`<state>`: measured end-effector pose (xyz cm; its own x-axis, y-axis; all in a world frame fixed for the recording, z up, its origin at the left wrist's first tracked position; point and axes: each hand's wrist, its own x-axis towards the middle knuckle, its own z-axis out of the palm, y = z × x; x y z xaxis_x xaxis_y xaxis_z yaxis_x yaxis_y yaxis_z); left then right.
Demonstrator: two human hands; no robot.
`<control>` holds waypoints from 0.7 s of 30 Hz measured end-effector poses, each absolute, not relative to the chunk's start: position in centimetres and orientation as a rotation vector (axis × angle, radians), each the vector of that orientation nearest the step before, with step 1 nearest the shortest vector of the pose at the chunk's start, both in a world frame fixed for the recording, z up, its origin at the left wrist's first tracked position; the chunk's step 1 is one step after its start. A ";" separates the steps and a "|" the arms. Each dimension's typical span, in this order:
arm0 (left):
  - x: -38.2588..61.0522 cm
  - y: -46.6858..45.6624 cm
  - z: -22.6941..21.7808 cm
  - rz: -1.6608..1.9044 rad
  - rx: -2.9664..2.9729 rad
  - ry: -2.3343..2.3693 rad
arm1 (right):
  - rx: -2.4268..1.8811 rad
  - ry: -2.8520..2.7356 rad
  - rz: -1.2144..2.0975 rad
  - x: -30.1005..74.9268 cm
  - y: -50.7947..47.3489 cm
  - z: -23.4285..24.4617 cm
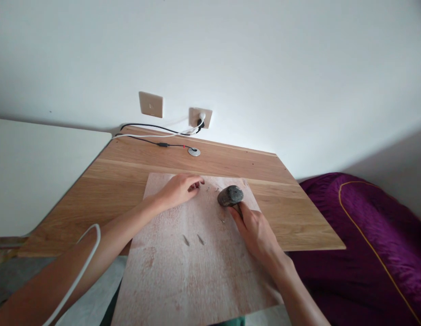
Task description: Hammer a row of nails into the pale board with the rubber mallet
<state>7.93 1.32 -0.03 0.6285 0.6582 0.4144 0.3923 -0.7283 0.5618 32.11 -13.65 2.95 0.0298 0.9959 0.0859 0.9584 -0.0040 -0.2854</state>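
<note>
A wooden board [162,271] with a worn, whitish-pink surface lies over the table's front edge. My right hand [256,228] is closed round the handle of a hammer [230,195], its dark grey head held over the upper right of the board. On the board's upper left rests my left hand [183,188], fingers curled inward; what is in them, if anything, is too small to make out. Small nails, one of them a nail [207,188], show between the hand and the hammer. Lower down lie two loose nails, a left nail [186,240] and a right nail [200,239].
The wooden table [292,217] stands against a white wall with two socket plates. Black and white cables [145,135] run along its back to a plug [201,120] and a round grommet [194,152]. A white panel [43,176] is left; purple fabric [353,235] right. A white cord [91,253] crosses my left forearm.
</note>
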 end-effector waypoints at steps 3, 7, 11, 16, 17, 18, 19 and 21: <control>8.0 1.3 -0.2 0.852 2.360 0.871 | -1.958 -2.008 0.224 31.2 -12.6 3.9; 8.0 1.4 -0.5 0.864 2.331 0.863 | -1.842 -2.047 0.263 29.5 -10.4 5.9; 7.9 1.5 -0.4 0.860 2.314 0.863 | -1.812 -2.104 0.217 27.9 -8.9 7.0; 7.9 1.5 -0.3 0.862 2.286 0.879 | -1.875 -2.196 0.171 27.0 -8.6 6.8; 7.9 1.5 -0.3 0.859 2.286 0.875 | -1.891 -2.222 0.180 27.0 -8.6 6.7; 7.9 1.5 -0.3 0.857 2.286 0.870 | -1.901 -2.234 0.183 26.9 -8.7 6.6; 7.9 1.5 -0.4 0.855 2.288 0.867 | -1.902 -2.231 0.179 26.9 -8.7 6.5; 7.9 1.5 -0.4 0.856 2.299 0.869 | -1.889 -2.192 0.149 27.0 -8.8 6.5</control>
<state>7.91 1.52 -0.35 0.5919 0.7168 0.3686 0.3791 -0.6511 0.6576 26.95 -8.80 6.46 -0.1328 0.9842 0.1170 0.9593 0.1573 -0.2347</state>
